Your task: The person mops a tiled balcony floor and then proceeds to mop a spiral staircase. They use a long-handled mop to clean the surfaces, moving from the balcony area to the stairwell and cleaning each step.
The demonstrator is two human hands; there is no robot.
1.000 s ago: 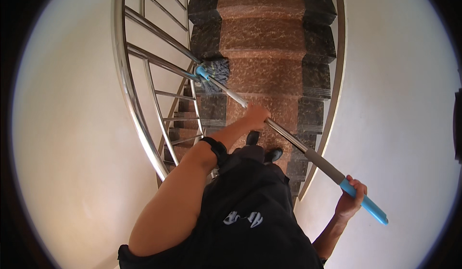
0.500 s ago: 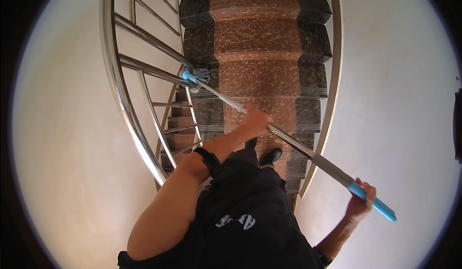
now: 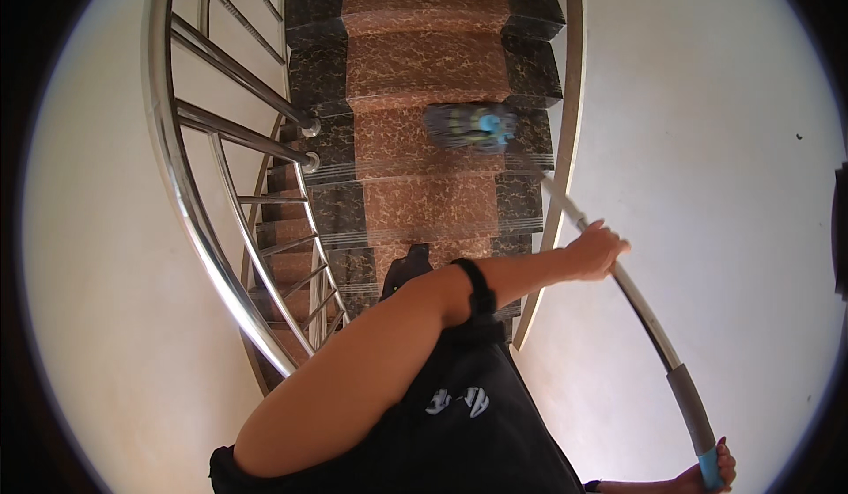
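Note:
A mop with a long metal pole slants from the stairs down to the lower right. My left hand is wrapped around the middle of the pole, with that arm reaching across my body. Near the lower right, my right hand grips the blue end below the grey sleeve; its forearm is mostly cut off by the lower edge. The mop head, grey strands with a blue connector, is smeared by motion over the right half of a step. Part of the pole near the head is blurred too.
Brown marble stairs with black side strips rise ahead. A curved steel railing runs along the left, with lower steps beyond it. A pale wall with a skirting strip bounds the right.
The mop head has swept right, from the railing post to the right half of the step. Both hands have moved right with the pole, my right hand also lower, and the view has shifted.

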